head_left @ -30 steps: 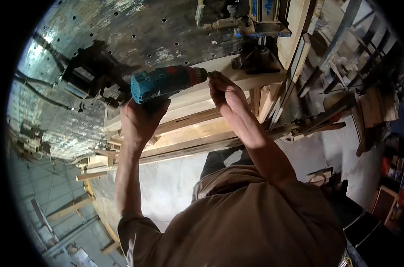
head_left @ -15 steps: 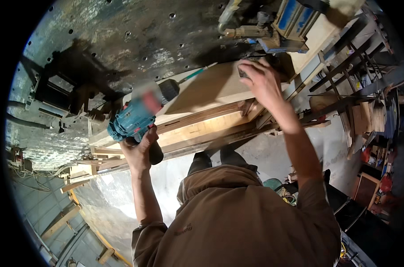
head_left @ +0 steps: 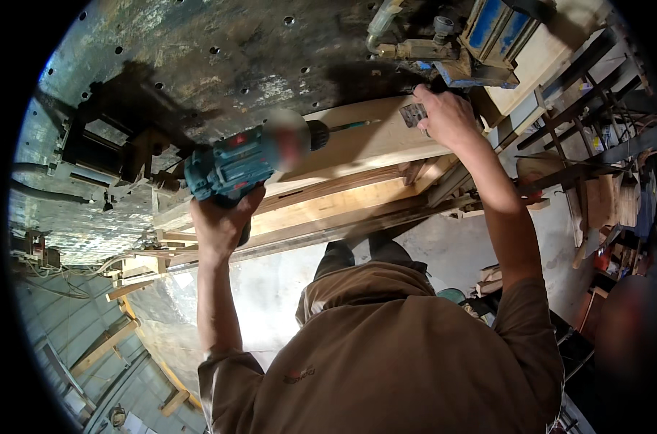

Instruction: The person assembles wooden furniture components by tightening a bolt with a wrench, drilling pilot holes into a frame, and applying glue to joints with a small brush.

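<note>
My left hand (head_left: 223, 220) is closed round the grip of a teal and black cordless drill (head_left: 231, 168). From its chuck, a long bit with a teal shank (head_left: 354, 126) points right over a pale wooden board (head_left: 328, 158). The tip seems to hang above the board; whether it touches is unclear. Toward the board's right end, my right hand (head_left: 450, 119) pinches a small grey metal plate (head_left: 413, 115) with dark spots like holes. Part of the plate is hidden by the fingers.
A worn metal bench top (head_left: 256, 54) with holes lies beyond the board. A blue metal clamp or vise part (head_left: 482, 40) and a hose fitting (head_left: 415, 49) stand at the far right. Dark metal fixtures (head_left: 97, 152) sit at the left. Timber and racks fill the right side.
The drill has swung right and levelled, its bit reaching further along the board. My right hand has shifted right, and the metal plate now shows between its fingers.
</note>
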{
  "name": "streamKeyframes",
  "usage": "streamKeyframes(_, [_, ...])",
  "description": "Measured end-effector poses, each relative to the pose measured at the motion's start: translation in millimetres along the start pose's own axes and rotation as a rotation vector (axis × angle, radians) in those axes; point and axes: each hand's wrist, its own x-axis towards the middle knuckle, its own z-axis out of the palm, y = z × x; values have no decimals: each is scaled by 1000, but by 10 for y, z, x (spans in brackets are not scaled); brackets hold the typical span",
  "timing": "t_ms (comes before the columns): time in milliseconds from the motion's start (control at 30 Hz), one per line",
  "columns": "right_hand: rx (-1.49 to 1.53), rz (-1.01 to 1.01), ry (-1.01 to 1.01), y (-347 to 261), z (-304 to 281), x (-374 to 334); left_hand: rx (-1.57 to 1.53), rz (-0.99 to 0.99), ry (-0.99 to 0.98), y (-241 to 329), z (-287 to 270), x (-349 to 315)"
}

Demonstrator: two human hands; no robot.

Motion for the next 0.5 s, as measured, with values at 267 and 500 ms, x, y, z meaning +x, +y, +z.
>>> streamKeyframes(267, [-34,-160,150,206,86,2,440,123,-133,361,420,569])
streamKeyframes(500, [-36,-230,176,315,123,8,647,231,-226,521,741,787])
